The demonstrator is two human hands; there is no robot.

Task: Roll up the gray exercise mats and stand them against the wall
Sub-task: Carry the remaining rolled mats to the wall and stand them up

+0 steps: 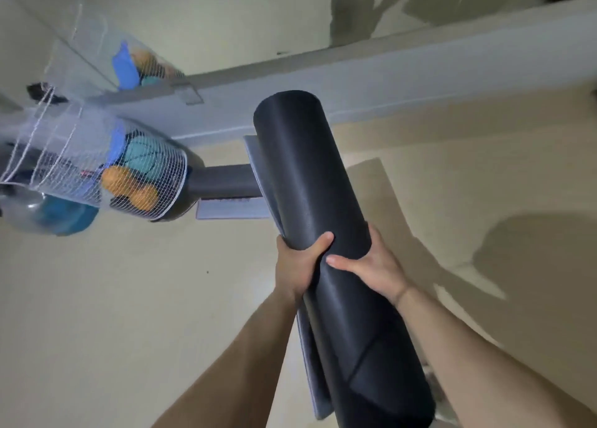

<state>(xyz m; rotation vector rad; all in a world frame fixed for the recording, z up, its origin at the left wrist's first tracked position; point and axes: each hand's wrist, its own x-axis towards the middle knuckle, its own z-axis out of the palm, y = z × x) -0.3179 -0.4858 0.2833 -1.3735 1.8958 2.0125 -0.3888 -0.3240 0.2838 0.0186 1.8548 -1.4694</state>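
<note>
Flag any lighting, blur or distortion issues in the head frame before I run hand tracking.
Head view: dim with a greenish cast and no glare; the wide-angle bend tilts the wall base diagonally; the rolled mat, left hand and right hand are fairly sharp; the wire basket at the left edge is smeared; a soft dark shadow lies on the floor at right.

**Gripping with both hands**

Reaching forward bare-armed from below, converging at the rolled mat (307,169). Holding it from the left with the left hand (297,266), thumb laid across the front, fingers hidden behind. Clasping from the right with the right hand (374,262), thumb pointing left, just below the other thumb.
</note>
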